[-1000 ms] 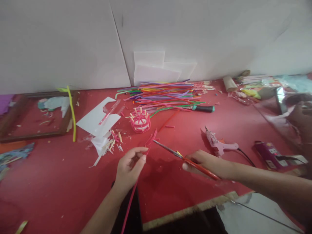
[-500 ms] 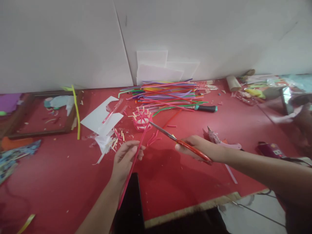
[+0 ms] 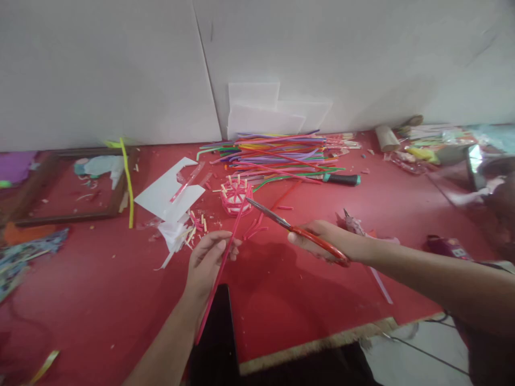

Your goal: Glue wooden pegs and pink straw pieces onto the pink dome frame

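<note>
A long pink pipe cleaner (image 3: 219,279) is pinched in my left hand (image 3: 209,257), slanting up toward the middle of the table. My right hand (image 3: 317,241) grips red-handled scissors (image 3: 277,219), whose blade tips lie at the pipe cleaner's upper end. Just behind the tips sits a small round pink-and-white piece (image 3: 236,197) with pale short sticks standing up around its rim. Cut pink bits (image 3: 255,230) lie on the table in front of it. Whether the blades touch the pipe cleaner I cannot tell.
Behind lies a pile of coloured pipe cleaners (image 3: 281,155) with a black-handled tool (image 3: 341,179). A glue gun (image 3: 356,225) rests at right, white paper (image 3: 161,187) and a wooden frame (image 3: 64,219) at left. A black flat object (image 3: 215,332) is at the front edge. Another person's hand (image 3: 502,198) is far right.
The view has shifted slightly. Both hands, the scissors and the pipe cleaner keep nearly the same position.
</note>
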### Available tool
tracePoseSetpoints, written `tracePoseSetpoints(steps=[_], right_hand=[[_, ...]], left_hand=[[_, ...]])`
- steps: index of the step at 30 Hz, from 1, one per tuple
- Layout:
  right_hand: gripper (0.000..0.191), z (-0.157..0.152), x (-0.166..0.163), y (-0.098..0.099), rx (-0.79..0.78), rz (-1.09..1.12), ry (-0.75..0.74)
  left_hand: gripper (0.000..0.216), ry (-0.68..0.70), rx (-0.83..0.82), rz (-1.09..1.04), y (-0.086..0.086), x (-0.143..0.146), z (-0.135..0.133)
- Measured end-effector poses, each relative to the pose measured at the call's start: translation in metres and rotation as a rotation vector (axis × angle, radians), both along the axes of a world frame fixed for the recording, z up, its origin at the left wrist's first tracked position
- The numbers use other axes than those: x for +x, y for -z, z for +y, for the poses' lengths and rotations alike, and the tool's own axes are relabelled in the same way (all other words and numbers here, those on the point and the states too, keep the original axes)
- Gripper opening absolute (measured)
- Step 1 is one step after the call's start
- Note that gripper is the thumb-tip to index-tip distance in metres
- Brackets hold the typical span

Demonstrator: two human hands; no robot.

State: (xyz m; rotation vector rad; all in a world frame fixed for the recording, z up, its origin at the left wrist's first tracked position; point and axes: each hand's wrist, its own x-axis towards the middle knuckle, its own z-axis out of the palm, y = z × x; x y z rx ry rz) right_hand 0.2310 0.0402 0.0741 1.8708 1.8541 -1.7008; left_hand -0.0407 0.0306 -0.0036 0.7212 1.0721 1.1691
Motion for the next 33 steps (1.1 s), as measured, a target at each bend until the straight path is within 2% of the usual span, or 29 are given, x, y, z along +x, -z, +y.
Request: tracePoseSetpoints(steps=[8,19,28,33], right_hand=[[0.058,0.002,-0.004,-0.011,-0.005,-0.019,-0.030],[0.057,0.003,-0.004,-0.009,-0.002,-0.018,-0.026],[0.060,0.004,-0.004,-0.008,-0.061,-0.013,0.007],[0.059,0.002,-0.002,-0.007,-0.017,0.027,-0.020]], left_hand=[[0.024,0.001,0.005,-0.020,0.001,0.001,-0.001],[0.027,0.014,0.018,-0.021,0.000,0.003,-0.002],[0.030,0.020,0.023,0.008,-0.004,0.005,-0.001],[0.035,0.056,0.003,0.053,0.000,0.004,-0.001]])
